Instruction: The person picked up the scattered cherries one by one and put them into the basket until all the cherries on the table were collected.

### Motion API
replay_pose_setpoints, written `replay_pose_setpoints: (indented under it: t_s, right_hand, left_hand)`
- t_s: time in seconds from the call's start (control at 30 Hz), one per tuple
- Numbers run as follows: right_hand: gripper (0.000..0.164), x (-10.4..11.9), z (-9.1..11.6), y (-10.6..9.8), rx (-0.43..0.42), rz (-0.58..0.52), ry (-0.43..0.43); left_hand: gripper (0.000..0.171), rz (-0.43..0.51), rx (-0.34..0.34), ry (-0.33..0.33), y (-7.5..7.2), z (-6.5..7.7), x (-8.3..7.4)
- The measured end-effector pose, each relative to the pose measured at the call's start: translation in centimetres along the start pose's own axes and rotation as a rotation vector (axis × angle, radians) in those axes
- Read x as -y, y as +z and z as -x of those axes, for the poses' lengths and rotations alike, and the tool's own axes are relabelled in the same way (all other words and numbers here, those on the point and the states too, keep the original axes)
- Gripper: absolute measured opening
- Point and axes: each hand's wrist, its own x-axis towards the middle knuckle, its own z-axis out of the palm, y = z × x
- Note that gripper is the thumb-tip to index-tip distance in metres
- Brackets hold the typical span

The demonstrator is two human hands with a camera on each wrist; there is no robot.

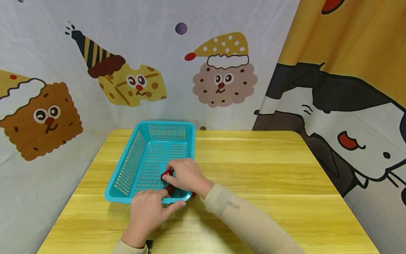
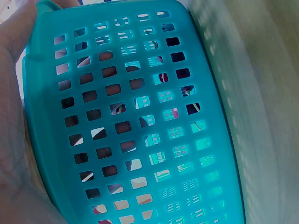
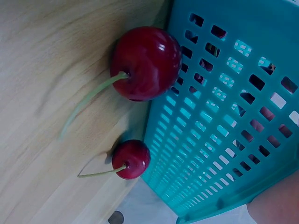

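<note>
A turquoise plastic basket (image 1: 110,187) with perforated walls stands on the table. My left hand (image 1: 147,210) grips its near rim, fingers over the inside and thumb along the outside. My right hand (image 1: 188,176) reaches over the right rim and pinches a red cherry (image 1: 166,174) inside the basket. Below that fruit, a darker cherry (image 1: 170,189) lies in the near right corner, partly covered by the hands. Outside the right wall, two stemmed cherries, a large-looking one (image 3: 145,63) and a smaller-looking one (image 3: 131,159), rest on the table in the right wrist view.
The basket sits left of centre on a yellow wood-grain table (image 1: 253,165). Behind it hangs a pale cloth (image 1: 177,77) printed with cartoon faces. On the right, another printed curtain (image 1: 349,106) hangs beside the table edge.
</note>
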Motion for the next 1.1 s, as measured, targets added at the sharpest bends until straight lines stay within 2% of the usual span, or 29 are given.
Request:
replay_pose_setpoints:
  t_s: [1.1]
  right_hand:
    - [0.030,0.04,0.09,-0.27,-0.006,0.004,-0.023]
  left_hand:
    - [0.064,0.001,0.007,-0.008,-0.11,-0.06,-0.07]
